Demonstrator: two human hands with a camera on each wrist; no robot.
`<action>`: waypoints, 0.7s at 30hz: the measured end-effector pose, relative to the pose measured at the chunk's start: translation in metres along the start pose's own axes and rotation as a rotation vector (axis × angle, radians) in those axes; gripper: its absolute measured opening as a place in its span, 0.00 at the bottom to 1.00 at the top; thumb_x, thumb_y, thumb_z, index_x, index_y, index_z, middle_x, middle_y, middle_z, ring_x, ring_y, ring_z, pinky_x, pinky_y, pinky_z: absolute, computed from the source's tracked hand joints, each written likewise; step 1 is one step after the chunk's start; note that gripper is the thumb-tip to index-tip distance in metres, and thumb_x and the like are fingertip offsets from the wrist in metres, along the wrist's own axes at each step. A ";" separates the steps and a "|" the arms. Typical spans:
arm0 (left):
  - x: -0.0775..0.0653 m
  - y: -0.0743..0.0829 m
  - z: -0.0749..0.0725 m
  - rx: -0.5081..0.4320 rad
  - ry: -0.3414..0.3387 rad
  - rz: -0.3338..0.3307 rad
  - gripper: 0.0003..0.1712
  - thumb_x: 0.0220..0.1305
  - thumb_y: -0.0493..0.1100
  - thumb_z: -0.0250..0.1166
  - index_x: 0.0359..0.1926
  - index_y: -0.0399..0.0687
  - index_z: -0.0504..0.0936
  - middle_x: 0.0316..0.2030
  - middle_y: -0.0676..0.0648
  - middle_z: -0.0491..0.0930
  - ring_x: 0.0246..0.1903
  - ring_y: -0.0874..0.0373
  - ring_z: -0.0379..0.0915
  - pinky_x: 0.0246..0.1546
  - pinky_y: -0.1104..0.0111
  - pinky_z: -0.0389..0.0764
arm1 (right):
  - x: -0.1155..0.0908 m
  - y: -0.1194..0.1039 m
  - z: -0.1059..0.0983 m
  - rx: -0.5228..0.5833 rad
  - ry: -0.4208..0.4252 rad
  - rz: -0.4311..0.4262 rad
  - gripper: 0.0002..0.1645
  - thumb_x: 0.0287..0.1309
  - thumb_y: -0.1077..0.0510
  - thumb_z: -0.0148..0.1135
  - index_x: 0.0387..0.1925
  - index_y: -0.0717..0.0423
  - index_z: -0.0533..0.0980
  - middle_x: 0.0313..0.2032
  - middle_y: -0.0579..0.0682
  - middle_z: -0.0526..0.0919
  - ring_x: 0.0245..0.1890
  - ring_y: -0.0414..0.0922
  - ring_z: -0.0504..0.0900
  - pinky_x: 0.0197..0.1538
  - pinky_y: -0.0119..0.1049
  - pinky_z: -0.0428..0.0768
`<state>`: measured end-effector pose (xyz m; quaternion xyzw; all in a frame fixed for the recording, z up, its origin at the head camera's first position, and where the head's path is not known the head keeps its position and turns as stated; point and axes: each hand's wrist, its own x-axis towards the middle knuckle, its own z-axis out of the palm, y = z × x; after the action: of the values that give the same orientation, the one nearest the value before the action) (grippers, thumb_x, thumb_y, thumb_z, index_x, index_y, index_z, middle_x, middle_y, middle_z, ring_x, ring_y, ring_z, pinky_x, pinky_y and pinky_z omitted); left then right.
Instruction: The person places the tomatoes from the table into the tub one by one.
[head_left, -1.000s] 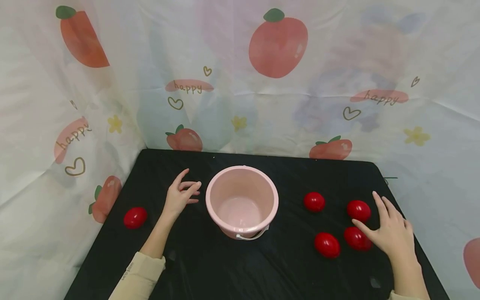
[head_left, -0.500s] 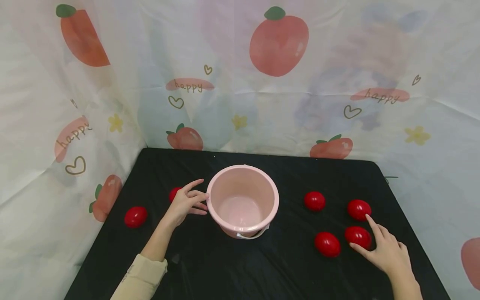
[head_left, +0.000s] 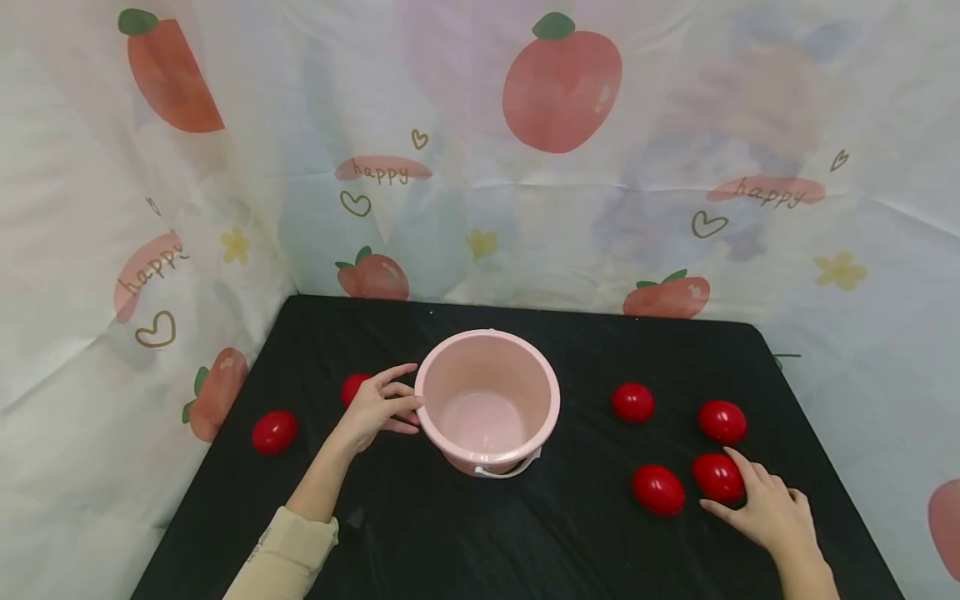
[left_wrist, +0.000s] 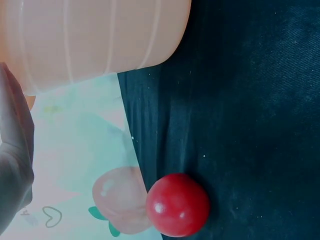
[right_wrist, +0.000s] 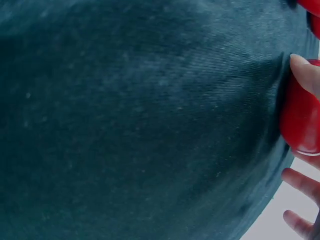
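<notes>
Head view: ball (head_left: 716, 477), pinched in right hand (head_left: 770, 508); judged light, stiff, slippery (best grasped round its middle). Bucket (head_left: 487, 367), touched by left hand (head_left: 369, 412), its fingers loosely spread.

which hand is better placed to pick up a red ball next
Likely the right hand: its thumb and fingers are around a red ball, whereas the left hand is at the rim of the pink bucket.

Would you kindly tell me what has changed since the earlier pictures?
The left hand moved right to the bucket, revealing a red ball. The right hand drew back leftward and now curls around the lower-right ball. Bucket and other balls stayed.
</notes>
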<state>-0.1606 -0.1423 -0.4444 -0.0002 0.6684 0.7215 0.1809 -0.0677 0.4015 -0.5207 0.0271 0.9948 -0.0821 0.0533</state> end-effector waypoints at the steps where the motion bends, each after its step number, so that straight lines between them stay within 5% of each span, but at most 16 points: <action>1: 0.000 0.000 0.000 0.001 0.000 -0.001 0.38 0.53 0.30 0.65 0.64 0.40 0.60 0.32 0.44 0.78 0.21 0.55 0.79 0.29 0.55 0.82 | 0.001 0.001 0.001 -0.002 0.007 -0.005 0.59 0.35 0.28 0.64 0.60 0.61 0.56 0.47 0.71 0.69 0.43 0.67 0.69 0.42 0.70 0.62; 13: 0.000 0.002 0.001 0.010 -0.009 -0.012 0.37 0.54 0.31 0.64 0.64 0.40 0.60 0.33 0.41 0.78 0.21 0.54 0.79 0.29 0.55 0.82 | 0.003 0.003 0.004 -0.010 0.109 -0.058 0.48 0.32 0.36 0.71 0.48 0.64 0.65 0.40 0.68 0.74 0.37 0.63 0.71 0.41 0.67 0.62; 21: 0.002 0.002 0.000 0.022 -0.016 -0.017 0.36 0.54 0.31 0.64 0.64 0.42 0.62 0.32 0.42 0.77 0.22 0.54 0.79 0.29 0.55 0.82 | 0.021 -0.019 -0.027 -0.076 0.201 -0.144 0.48 0.31 0.38 0.72 0.49 0.65 0.64 0.40 0.68 0.73 0.38 0.62 0.71 0.42 0.65 0.63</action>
<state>-0.1626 -0.1417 -0.4433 0.0020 0.6749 0.7124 0.1926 -0.0930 0.3887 -0.4933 -0.0384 0.9969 -0.0447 -0.0516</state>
